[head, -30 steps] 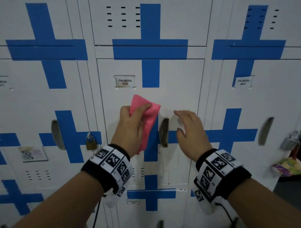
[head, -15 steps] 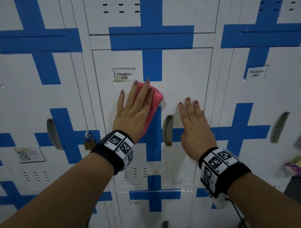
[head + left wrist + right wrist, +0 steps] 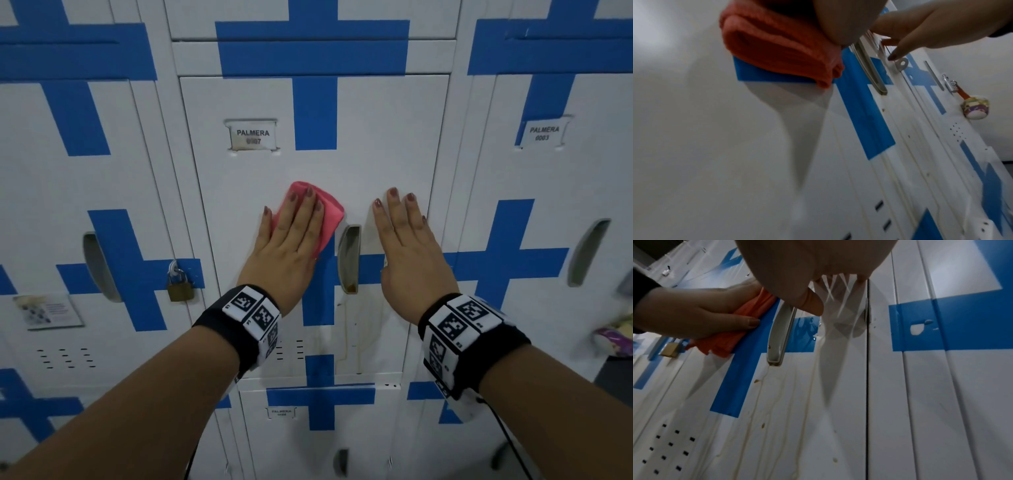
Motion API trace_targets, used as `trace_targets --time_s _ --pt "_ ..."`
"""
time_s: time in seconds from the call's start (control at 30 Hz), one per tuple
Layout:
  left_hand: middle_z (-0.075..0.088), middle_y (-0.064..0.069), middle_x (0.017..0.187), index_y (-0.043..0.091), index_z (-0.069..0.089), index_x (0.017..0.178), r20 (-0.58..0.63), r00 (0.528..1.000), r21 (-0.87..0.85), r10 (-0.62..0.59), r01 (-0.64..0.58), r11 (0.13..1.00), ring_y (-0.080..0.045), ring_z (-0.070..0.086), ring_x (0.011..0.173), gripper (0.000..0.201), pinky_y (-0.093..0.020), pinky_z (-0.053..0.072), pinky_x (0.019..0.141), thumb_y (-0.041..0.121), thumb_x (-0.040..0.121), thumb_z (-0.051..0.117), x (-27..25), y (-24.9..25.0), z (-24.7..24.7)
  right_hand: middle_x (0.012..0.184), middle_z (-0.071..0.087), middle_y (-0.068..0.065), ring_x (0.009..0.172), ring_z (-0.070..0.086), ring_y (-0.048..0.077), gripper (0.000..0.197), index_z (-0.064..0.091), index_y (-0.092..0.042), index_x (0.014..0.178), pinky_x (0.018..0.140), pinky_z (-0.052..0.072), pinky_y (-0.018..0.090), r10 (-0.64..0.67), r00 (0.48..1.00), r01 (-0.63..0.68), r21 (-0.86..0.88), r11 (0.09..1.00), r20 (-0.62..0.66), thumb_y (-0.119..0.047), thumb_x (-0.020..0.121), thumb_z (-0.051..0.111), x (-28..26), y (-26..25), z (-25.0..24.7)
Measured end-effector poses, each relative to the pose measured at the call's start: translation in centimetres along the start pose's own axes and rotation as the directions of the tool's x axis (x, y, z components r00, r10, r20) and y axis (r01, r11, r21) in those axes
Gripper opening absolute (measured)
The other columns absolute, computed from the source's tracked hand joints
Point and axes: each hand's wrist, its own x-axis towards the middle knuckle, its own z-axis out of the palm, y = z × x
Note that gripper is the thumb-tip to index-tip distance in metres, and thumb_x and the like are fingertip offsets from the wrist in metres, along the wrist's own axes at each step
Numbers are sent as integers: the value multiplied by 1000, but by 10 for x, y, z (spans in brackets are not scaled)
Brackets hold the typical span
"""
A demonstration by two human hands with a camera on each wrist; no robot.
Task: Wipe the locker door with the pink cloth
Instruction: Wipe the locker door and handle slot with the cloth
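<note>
Flat left hand point(image 3: 289, 246) on pink cloth point(image 3: 330, 214)

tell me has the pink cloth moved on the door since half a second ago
Yes. The pink cloth under the left hand has slid down: it was just below the name label, and now sits lower, level with the top of the handle.

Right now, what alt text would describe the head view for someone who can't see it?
A left hand presses a pink cloth flat against a white locker door with blue crosses, beside its recessed handle. The right hand rests flat, right of the handle.
</note>
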Motion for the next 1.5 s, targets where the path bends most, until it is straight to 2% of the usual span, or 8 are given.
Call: trace_targets --time_s 0.13,0.37,0.6,0.8,0.93,1.1,1.27,1.5 --pt "-14 -6 154 12 -11 147 25 998 -1 50 -50 999 -25 -17 143 95 -48 -8 115 5 80 55 -17 3 11 155 -20 0 142 -20 20 99 -13 -20 147 115 -1 40 6 1000 -6 -5 1000 12 5 73 49 -1 -1 -4" --pt "10 -10 154 11 -4 148 99 987 35 130 -134 990 -26 -6 144 104 -55 9 109 3 69 62 -56 4 26 153 -25 -3 140 -24 18 100 -17 -22 145 114 -6 39 13 999 -13 -11 1000 43 6 73 46 -1 -1 -6" --pt "20 -9 151 11 18 145 191 960 9 204 -209 978 -22 11 140 99 -54 16 106 4 62 71 -73 -4 15 151 -28 -6 139 -26 17 97 -20 -21 143 113 -8 37 -5 998 4 17 1000 56 7 75 43 -1 1 -10" --pt "14 -11 154 7 15 146 -18 998 -185 -67 63 981 -25 9 141 87 -48 14 111 -7 73 62 -34 -4 -16 150 -30 -5 138 -28 17 98 -21 -22 142 114 -9 38 -6 998 4 22 1000 69 8 74 43 -1 1 -10" --pt "30 -12 139 3 35 140 -179 977 -291 -117 61 955 -29 30 127 72 -43 31 106 -7 74 63 -4 1 -25 150 -28 -5 139 -26 18 98 -20 -22 143 114 -8 38 -10 998 9 33 999 58 8 74 44 -1 1 -10" --pt "42 -18 137 7 36 141 -166 976 -458 -139 48 887 -32 42 124 56 -47 40 104 1 86 47 10 24 -20 152 -25 -3 140 -24 18 99 -14 -21 146 114 -6 39 -10 999 9 39 999 33 9 73 45 -1 1 -7" --pt "23 -13 153 10 22 145 -48 997 -300 58 -70 951 -26 19 142 88 -41 18 114 -15 71 61 -2 20 0 153 -22 -3 140 -23 17 100 -12 -21 147 114 -6 39 -13 1000 12 46 999 25 11 71 46 0 3 -5" --pt "2 -3 155 20 1 147 139 985 -190 107 -80 979 -15 -5 144 102 -33 -4 118 -12 69 58 -32 15 9 152 -25 -3 140 -23 18 96 -13 -20 147 115 -4 39 -22 998 21 14 1000 52 7 74 45 -2 2 -10"
